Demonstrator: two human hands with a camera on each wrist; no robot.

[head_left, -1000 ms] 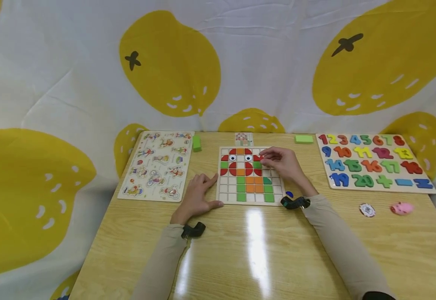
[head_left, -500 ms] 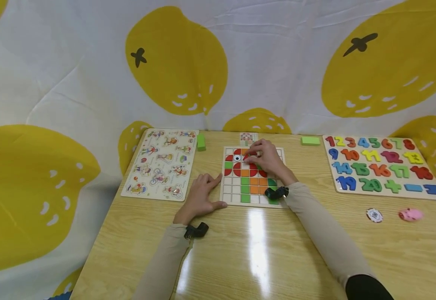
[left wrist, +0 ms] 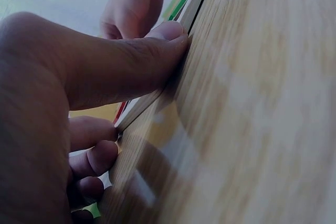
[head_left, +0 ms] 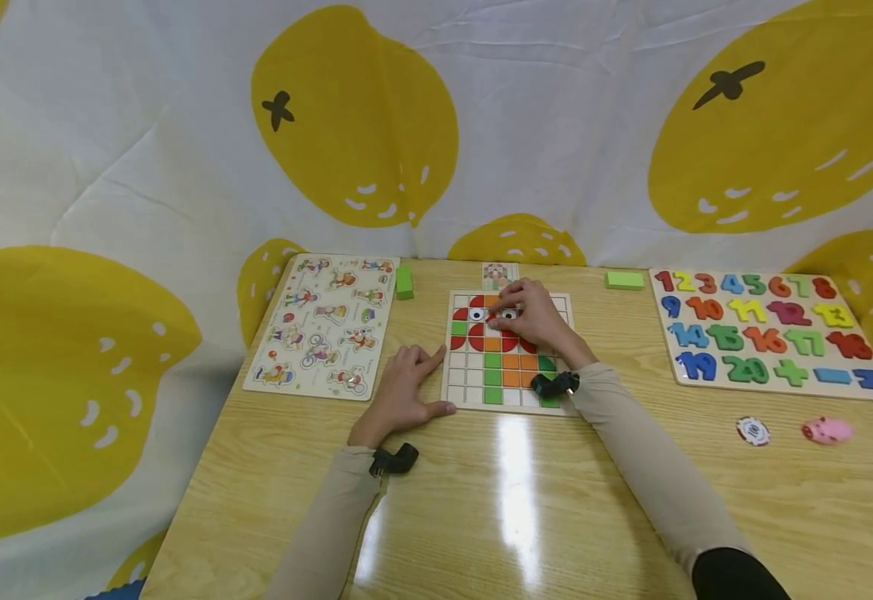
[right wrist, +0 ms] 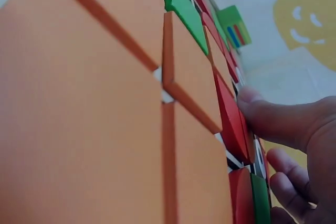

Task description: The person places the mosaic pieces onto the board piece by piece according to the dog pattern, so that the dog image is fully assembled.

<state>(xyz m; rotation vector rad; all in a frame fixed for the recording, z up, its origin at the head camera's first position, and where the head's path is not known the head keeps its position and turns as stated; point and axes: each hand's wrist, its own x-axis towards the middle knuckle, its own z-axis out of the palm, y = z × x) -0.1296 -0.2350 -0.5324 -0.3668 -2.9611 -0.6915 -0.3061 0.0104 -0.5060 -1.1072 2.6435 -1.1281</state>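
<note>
A square mosaic board (head_left: pixel 458 392) lies mid-table, with red, orange and green pieces making up a figure on its grid. Two eye pieces (head_left: pixel 477 315) are in its upper part. My left hand (head_left: pixel 400 392) rests at the board's lower left, thumb on the front edge and index finger at the left edge; the left wrist view shows the thumb (left wrist: pixel 168 32) along the rim. My right hand (head_left: pixel 539 318) is over the upper part, thumb and finger pinching a small red piece (head_left: pixel 491 317) between the eyes. Its fingers mostly hide that piece.
Behind the board lies a small picture card (head_left: pixel 499 275), with green blocks (head_left: pixel 403 283) to either side. A peg puzzle (head_left: pixel 331 325) is on the left, a number puzzle (head_left: pixel 770 329) on the right. A poker chip (head_left: pixel 753 431) and pink toy pig (head_left: pixel 827 430) sit front right.
My right hand has moved left from the board's right side to between the eyes, then stayed there. My left hand keeps its place at the board's corner. The head view has shifted slightly.
</note>
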